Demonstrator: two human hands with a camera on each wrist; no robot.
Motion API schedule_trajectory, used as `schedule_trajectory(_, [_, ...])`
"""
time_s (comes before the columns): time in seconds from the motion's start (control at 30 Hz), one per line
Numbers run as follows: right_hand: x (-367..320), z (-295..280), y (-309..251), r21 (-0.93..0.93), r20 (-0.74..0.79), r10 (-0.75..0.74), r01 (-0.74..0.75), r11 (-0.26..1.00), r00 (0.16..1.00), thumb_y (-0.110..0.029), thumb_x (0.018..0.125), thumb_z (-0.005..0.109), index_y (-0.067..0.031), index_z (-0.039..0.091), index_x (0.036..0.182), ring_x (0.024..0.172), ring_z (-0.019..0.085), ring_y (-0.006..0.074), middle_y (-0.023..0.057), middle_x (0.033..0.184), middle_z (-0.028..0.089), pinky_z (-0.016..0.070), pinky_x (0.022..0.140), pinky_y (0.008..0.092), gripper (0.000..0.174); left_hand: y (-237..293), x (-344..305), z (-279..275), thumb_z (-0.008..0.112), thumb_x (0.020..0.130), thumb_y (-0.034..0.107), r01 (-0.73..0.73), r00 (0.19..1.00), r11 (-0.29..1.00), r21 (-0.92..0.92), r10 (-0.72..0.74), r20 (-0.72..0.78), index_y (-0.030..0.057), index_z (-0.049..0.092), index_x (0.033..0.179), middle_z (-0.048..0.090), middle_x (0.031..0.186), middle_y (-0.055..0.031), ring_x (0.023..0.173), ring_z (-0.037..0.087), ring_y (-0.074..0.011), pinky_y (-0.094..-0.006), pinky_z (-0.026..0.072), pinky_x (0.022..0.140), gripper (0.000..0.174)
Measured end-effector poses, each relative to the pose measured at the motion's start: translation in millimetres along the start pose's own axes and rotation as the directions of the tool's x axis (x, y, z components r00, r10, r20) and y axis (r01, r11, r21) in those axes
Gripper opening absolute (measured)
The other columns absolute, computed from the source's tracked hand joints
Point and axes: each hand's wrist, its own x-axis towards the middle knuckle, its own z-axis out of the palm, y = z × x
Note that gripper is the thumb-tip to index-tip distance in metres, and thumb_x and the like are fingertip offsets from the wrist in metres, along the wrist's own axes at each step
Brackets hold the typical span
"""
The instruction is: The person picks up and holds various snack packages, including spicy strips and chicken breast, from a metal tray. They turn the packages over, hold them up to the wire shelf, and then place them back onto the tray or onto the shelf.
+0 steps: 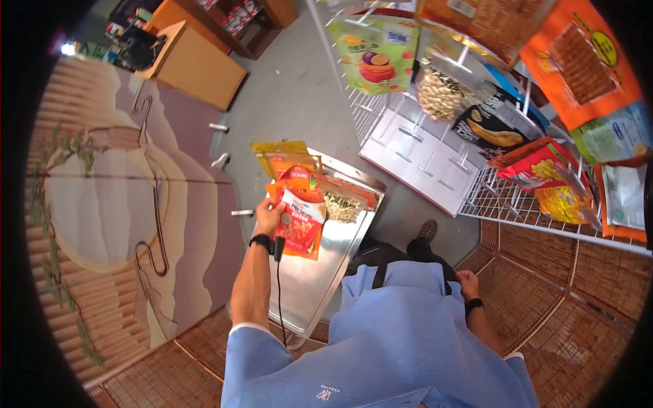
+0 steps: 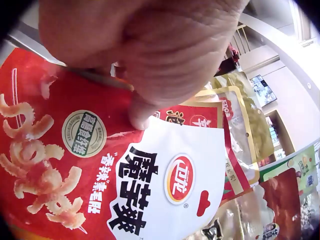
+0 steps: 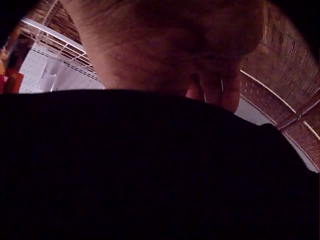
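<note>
My left hand (image 1: 269, 217) holds a red and white snack bag (image 1: 299, 230) by its edge, over a metal cart top. In the left wrist view the thumb of the left hand (image 2: 165, 60) lies on the front of the snack bag (image 2: 60, 145), which shows curly pieces and black lettering. More bags lie behind it: an orange-red bag (image 1: 296, 177), a yellow bag (image 1: 279, 147) and a clear-fronted bag (image 1: 341, 207) of pale pieces. My right hand (image 1: 467, 284) hangs beside the right thigh, fingers loosely curled around nothing. Dark clothing hides much of the right wrist view.
The silver cart top (image 1: 296, 292) stands at front left. To the right is a white wire rack (image 1: 544, 221) with hooks and hanging snack bags, including a green bag (image 1: 374, 54) and an orange bag (image 1: 585, 61). A painted panel (image 1: 109, 211) stands left; woven matting (image 1: 544, 313) lies right.
</note>
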Motion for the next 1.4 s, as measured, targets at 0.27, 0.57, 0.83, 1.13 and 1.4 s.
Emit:
schedule_trajectory(0.27, [39, 6, 60, -0.181, -0.069, -0.131, 0.117, 0.977, 0.989, -0.020, 0.088, 0.075, -0.0028, 0.068, 0.090, 0.076, 0.064, 0.0127, 0.0041, 0.083, 0.069, 0.0528, 0.072, 0.0307, 0.019, -19, -58, -17, 0.075, 0.086, 0.003, -0.099, 0.994, 0.995, 0.014, 0.100, -0.052, 0.0081, 0.056, 0.081, 0.059, 0.080, 0.0032, 0.072, 0.053, -0.0077, -0.0261, 0.0460, 0.065, 0.020])
schedule_trajectory(0.57, [55, 10, -14, -0.045, 0.064, -0.098, 0.101, 0.994, 0.993, -0.017, 0.091, 0.071, -0.0043, 0.065, 0.099, 0.073, 0.061, 0.0149, 0.0017, 0.079, 0.063, 0.0521, 0.070, 0.0326, 0.016, 95, -137, -16, 0.072, 0.087, -0.004, -0.195, 0.968, 0.971, -0.135, 0.213, 0.135, 0.0047, 0.059, 0.084, 0.065, 0.096, -0.0008, 0.084, 0.060, -0.0091, -0.0255, 0.0493, 0.078, 0.016])
schedule_trajectory(0.83, [33, 55, -201, -0.075, 0.309, -0.324, 0.362, 0.929, 0.894, -0.036, 0.091, 0.075, -0.0033, 0.062, 0.117, 0.105, 0.067, 0.0230, 0.0134, 0.112, 0.069, 0.0536, 0.091, 0.0372, 0.044, 205, -178, 28, 0.083, 0.082, 0.014, -0.392, 0.857, 0.895, -0.211, 0.439, 0.270, 0.0022, 0.063, 0.088, 0.062, 0.094, -0.0062, 0.083, 0.059, -0.0141, -0.0270, 0.0500, 0.074, 0.024])
schedule_trajectory(1.13, [-76, 108, -328, 0.604, 0.693, -0.531, 0.009, 0.797, 0.488, -0.049, 0.095, 0.067, -0.0019, 0.051, 0.139, 0.118, 0.061, 0.0203, 0.0133, 0.128, 0.062, 0.0516, 0.098, 0.0338, 0.066, 227, -192, 152, 0.077, 0.087, 0.006, -0.260, 0.816, 0.772, -0.580, 0.496, 0.295, 0.0034, 0.062, 0.093, 0.065, 0.099, -0.0046, 0.086, 0.063, -0.0128, -0.0286, 0.0544, 0.077, 0.017])
schedule_trajectory(1.4, [-64, 93, -291, 0.566, 0.753, -0.415, -0.182, 0.804, 0.510, -0.040, 0.106, 0.050, -0.0023, 0.048, 0.144, 0.118, 0.060, 0.0139, 0.0095, 0.135, 0.060, 0.0506, 0.102, 0.0320, 0.054, 208, -183, 197, 0.066, 0.097, 0.007, 0.102, 0.863, 0.791, -0.604, 0.231, 0.449, 0.0051, 0.065, 0.104, 0.072, 0.102, -0.0067, 0.091, 0.067, -0.0118, -0.0312, 0.0539, 0.088, 0.007])
